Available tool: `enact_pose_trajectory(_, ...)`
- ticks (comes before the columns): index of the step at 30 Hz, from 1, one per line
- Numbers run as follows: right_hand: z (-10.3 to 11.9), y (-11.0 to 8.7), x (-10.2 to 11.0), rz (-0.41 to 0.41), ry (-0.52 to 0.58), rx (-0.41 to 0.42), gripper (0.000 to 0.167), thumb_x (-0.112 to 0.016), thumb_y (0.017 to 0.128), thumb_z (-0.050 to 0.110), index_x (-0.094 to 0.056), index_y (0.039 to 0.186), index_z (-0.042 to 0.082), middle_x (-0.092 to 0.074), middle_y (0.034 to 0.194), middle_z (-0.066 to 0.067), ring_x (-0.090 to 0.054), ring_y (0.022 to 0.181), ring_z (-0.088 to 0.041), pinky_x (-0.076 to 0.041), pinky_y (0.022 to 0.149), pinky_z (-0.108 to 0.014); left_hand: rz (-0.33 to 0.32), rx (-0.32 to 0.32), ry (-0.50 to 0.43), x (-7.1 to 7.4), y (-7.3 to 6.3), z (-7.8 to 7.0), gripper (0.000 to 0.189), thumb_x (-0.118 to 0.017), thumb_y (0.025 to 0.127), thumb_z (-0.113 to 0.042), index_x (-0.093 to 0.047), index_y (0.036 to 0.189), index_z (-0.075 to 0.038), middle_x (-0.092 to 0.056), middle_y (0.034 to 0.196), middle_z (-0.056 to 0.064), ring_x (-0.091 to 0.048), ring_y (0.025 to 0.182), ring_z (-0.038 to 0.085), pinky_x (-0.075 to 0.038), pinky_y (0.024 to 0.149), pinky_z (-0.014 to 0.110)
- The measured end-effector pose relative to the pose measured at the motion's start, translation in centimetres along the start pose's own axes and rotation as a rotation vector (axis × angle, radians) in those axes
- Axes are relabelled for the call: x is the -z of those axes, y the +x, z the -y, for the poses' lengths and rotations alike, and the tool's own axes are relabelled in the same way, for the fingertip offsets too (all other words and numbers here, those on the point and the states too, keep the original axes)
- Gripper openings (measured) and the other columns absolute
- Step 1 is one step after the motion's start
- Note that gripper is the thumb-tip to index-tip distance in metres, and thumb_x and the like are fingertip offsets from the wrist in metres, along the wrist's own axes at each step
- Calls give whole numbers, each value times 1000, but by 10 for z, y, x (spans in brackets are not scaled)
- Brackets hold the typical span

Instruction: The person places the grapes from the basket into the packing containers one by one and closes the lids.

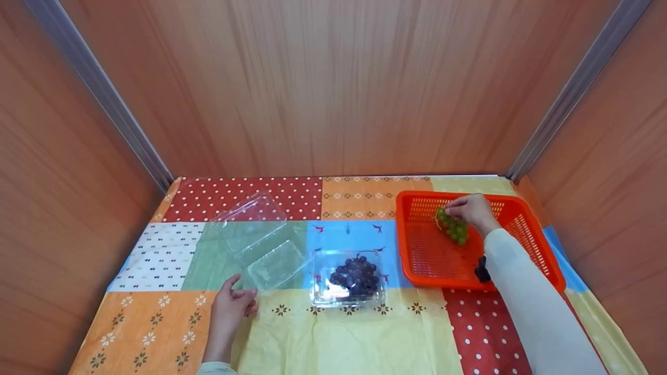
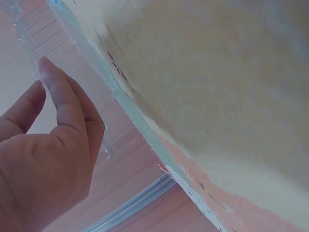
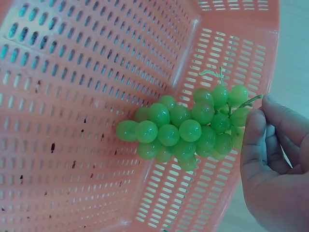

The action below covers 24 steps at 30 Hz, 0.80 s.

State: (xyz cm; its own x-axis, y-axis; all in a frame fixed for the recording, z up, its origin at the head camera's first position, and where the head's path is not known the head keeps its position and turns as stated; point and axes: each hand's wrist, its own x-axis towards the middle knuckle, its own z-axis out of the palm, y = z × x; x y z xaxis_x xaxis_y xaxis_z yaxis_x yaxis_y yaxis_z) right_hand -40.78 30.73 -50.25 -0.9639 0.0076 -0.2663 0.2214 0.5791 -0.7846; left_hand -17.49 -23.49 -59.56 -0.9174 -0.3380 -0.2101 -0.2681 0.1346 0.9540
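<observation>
My right hand (image 1: pixel 473 211) pinches the stem of a bunch of green grapes (image 3: pixel 178 125). The bunch hangs inside the orange plastic basket (image 1: pixel 424 281), against its perforated wall in the right wrist view. My left hand (image 1: pixel 232 304) is at the near corner of an open clear plastic clamshell box (image 1: pixel 276 263); in the left wrist view the thumb and forefinger pinch its thin edge. Between the hands stands another clear plastic box (image 1: pixel 323 299), with a bunch of dark purple grapes (image 1: pixel 355 276) in it.
A patchwork-patterned cloth (image 1: pixel 365 344) covers the table. Wood-grain panels (image 1: pixel 333 94) rise at the back and both sides. A small black object (image 1: pixel 482 270) shows beside the right sleeve, over the basket's near side.
</observation>
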Motion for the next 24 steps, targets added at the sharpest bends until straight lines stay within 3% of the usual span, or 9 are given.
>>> enact_pose_trajectory(7,0,3,1,24,1,-13,31,-68,96,20,-70,125,7,-61,133,-15,-58,111,-33,-50,100,-42,-5,1,19,2,1,0,65,-63,98,-7,-29,153,2,-66,104,24,-68,73,25,-58,68,35)
enact_pose_trajectory(14,6,-2,-10,8,-36,0,32,-67,97,18,-69,126,5,-60,132,-17,-58,110,-34,-51,99,-43,-11,43,39,0,3,5,65,-62,98,-7,-29,153,1,-66,104,24,-68,73,24,-58,69,36)
enact_pose_trajectory(20,15,0,-17,-58,-90,-16,26,-64,98,13,-71,121,4,-64,125,-17,-57,106,-35,-51,97,-45,-12,6,30,-1,3,3,64,-63,98,-7,-30,152,1,-66,102,23,-67,73,26,-58,70,36)
enact_pose_trajectory(24,18,4,-18,-66,-126,-18,25,-63,98,14,-72,119,4,-65,120,-17,-57,103,-33,-53,93,-43,-13,-24,31,-1,3,2,65,-64,97,-7,-30,151,3,-67,99,22,-65,69,25,-56,64,35)
